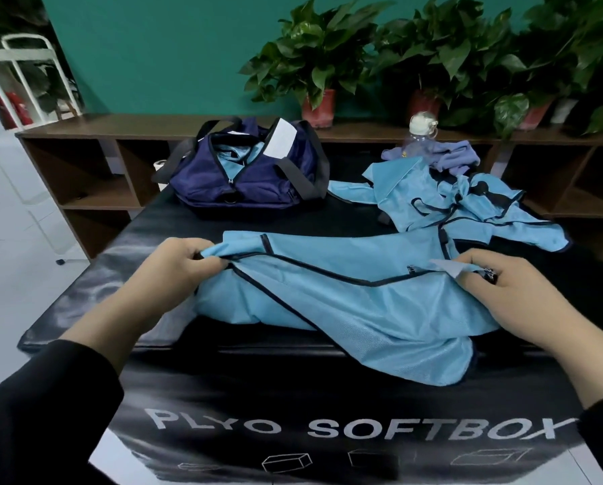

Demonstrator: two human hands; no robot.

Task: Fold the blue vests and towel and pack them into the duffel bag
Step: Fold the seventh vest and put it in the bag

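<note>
A light blue vest [345,302] with dark trim lies spread across the black soft box [293,397], its lower edge hanging over the front. My left hand [177,264] pinches its left shoulder edge. My right hand [509,285] grips the right edge near a white label. Behind it on the right lies a loose heap of more blue vests [450,201]. A purple towel [447,157] is bunched behind that heap. The navy duffel bag [247,173] stands unzipped at the back left, with blue fabric showing inside.
A clear bottle with a white cap [420,129] stands behind the towel. A low brown shelf [93,162] runs along the green wall, with potted plants [317,64] on top. A white metal rack [23,75] stands at the far left.
</note>
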